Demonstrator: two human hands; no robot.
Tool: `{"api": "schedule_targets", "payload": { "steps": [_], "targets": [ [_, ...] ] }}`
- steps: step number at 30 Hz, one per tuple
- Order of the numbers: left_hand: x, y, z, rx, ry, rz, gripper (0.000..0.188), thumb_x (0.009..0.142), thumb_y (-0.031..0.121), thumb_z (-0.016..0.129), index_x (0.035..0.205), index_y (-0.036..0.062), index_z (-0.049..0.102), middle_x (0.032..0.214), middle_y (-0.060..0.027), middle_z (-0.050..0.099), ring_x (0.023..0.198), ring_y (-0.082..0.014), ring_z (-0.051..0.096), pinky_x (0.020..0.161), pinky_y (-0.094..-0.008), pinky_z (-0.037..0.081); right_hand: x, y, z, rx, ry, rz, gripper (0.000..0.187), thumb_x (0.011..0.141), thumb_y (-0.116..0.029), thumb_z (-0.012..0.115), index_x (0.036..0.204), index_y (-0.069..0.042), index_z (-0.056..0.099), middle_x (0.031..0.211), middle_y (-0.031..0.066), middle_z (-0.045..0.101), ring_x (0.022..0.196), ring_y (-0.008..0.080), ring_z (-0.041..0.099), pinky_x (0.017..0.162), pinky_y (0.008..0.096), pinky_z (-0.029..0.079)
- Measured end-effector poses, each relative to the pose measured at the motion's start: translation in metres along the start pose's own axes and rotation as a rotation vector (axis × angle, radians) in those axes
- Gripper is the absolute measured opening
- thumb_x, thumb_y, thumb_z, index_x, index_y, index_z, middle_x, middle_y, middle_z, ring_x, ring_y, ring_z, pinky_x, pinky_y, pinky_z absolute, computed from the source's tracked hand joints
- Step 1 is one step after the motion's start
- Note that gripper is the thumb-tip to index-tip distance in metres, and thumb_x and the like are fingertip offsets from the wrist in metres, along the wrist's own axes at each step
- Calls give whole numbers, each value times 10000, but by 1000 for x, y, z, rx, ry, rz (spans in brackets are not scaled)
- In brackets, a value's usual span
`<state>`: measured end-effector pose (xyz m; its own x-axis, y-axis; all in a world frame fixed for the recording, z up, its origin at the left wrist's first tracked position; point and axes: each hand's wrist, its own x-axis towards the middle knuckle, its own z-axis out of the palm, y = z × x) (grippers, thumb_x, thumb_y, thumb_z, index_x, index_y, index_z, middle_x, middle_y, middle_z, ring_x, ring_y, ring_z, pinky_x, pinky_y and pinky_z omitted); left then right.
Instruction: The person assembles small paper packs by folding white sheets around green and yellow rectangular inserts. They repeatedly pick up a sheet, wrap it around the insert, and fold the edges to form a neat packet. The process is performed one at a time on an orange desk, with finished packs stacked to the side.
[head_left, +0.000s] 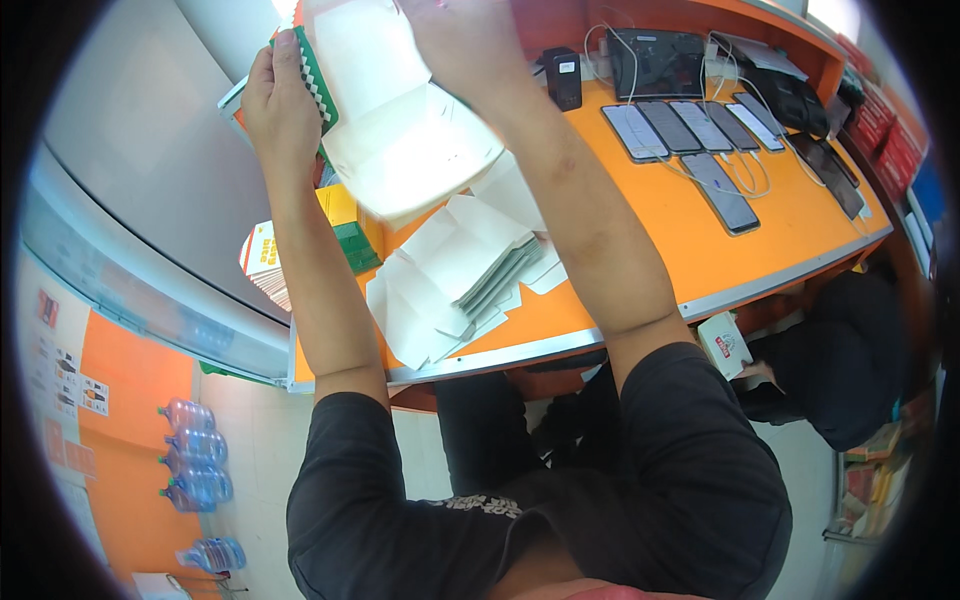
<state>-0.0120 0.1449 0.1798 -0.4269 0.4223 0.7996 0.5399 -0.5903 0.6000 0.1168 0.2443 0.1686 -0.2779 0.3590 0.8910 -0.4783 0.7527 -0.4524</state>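
An unfolded paper food carton [400,140], white inside with a green checked edge, is raised over the table's left part. My left hand [283,105] is closed on its left edge, thumb on the green border. At its upper right side, my right hand [460,45] grips the carton, most of its fingers cut off by the picture's upper edge. Below lies a stack of flat white carton blanks [455,265], face down and fanned. Next to my left forearm are a yellow and green carton [350,225] and a pile of printed cartons [265,262].
Several phones [690,130] with white charging cables lie on the orange table [640,240], a tablet [655,65] and a black box [563,78] behind them. At right, a person in black [835,350] holds a small white carton [724,345]. Large water bottles [195,440] line the left wall.
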Motion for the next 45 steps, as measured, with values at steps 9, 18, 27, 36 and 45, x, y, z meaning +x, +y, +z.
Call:
{"api": "schedule_targets", "payload": {
  "steps": [9, 18, 27, 36, 45],
  "targets": [
    [2, -9, 2, -237, -111, -183, 421, 1046, 351, 560, 1116, -50, 666, 998, -70, 687, 851, -110, 643, 772, -258, 512, -8, -18, -13, -188, 181, 192, 467, 1035, -343, 485, 951, 75, 675, 854, 199, 704, 833, 249, 676, 796, 396, 519],
    [-4, 1, 12, 107, 72, -170, 518, 1003, 434, 613, 1166, -50, 703, 1011, -74, 699, 926, -143, 643, 873, -286, 490, -8, -11, -8, -183, 172, 156, 462, 994, -369, 560, 965, 73, 693, 860, 247, 710, 804, 271, 709, 735, 404, 522],
    [-7, -8, 14, 20, 9, -112, 526, 990, 449, 627, 1118, -52, 723, 921, -67, 698, 900, -123, 634, 827, -259, 486, -8, 0, -2, -357, 306, 0, 413, 957, -281, 585, 776, 83, 659, 692, 271, 631, 622, 306, 669, 606, 445, 487],
    [-2, -17, 21, -85, -15, -258, 489, 1011, 430, 597, 907, -32, 719, 843, -62, 685, 786, -127, 635, 767, -275, 501, -7, 15, -17, -727, 307, -242, 347, 946, -220, 528, 758, 34, 671, 706, 250, 644, 587, 367, 649, 572, 477, 481],
    [-1, -3, 0, -128, 78, -33, 477, 1032, 418, 533, 1007, -24, 711, 912, -96, 694, 824, -198, 615, 789, -350, 487, -12, 6, -13, -219, 108, 75, 364, 1013, -318, 466, 1056, 2, 635, 946, 178, 666, 797, 281, 660, 750, 413, 510]
  ]
}}
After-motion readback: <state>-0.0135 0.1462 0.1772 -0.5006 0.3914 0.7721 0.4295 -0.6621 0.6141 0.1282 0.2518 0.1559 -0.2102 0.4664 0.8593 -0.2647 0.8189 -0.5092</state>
